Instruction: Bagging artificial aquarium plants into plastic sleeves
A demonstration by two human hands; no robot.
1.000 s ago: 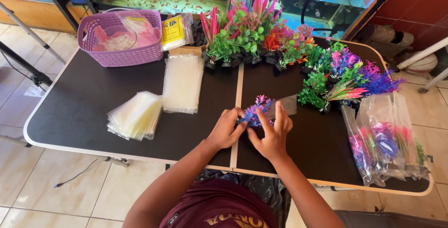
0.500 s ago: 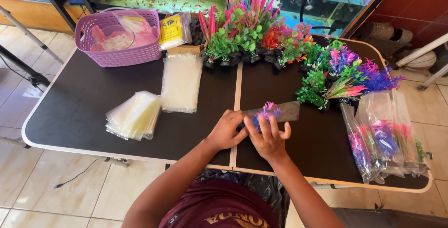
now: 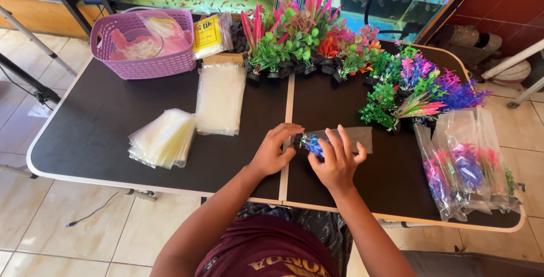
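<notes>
Now blue-purple plastic plant (image 3: 312,142) half inside clear bag (image 3: 357,137).

Maroon shirt with yellow lettering, bare forearms, bare hands (image 3: 309,155).

Matt black table (image 3: 113,135); glossy clear plastic sleeves (image 3: 163,138); woven-look purple plastic basket (image 3: 144,64); smooth plastic plants (image 3: 294,39)

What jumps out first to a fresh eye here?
The bright bank of plastic plants along the far edge of the black table, pink, green and purple, pulls the eye first. At the near middle, the left hand and right hand press a blue plant into a clear bag. A purple basket sits far left, bagged plants right.
</notes>
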